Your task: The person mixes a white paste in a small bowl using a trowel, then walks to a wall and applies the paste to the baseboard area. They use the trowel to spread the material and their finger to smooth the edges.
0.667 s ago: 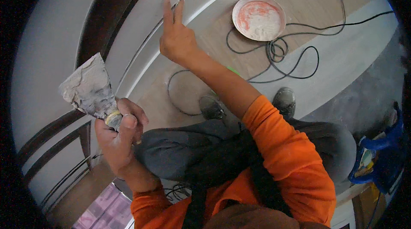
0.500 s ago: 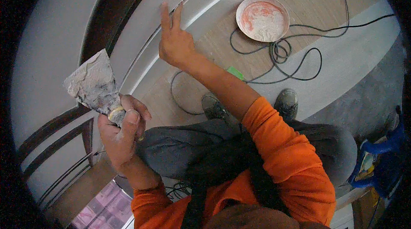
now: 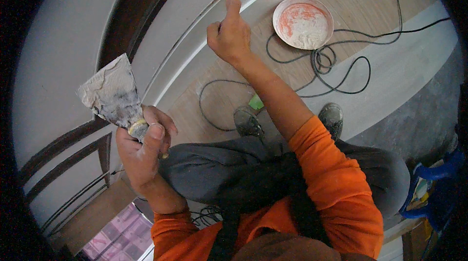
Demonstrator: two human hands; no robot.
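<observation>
My left hand [image 3: 139, 158] is closed around the handle of a putty knife [image 3: 113, 92]. The wide blade points up and to the left, coated with thick pale putty and darker smears. My right hand [image 3: 231, 39] reaches forward to the grooved pale moulding [image 3: 195, 34] along the base of the wall. Its index finger is stretched out against the groove line, with a whitish dab at the fingertip. The thumb sticks out to the left and the other fingers are bent, partly hidden. I see nothing held in this hand.
A round dish [image 3: 303, 23] with white and reddish paste rests on the wood-look floor. Beside it a dark cable [image 3: 341, 90] lies in loops. A small green piece [image 3: 256, 101] is near my shoe [image 3: 247, 123]. Blue bag-like item [image 3: 438, 178] at right; dark wall trim [image 3: 129, 17] at upper left.
My right hand has moved right and forward along the groove. Two fingers were stretched out before; now only the index finger reaches to it. The left hand still holds the putty knife.
</observation>
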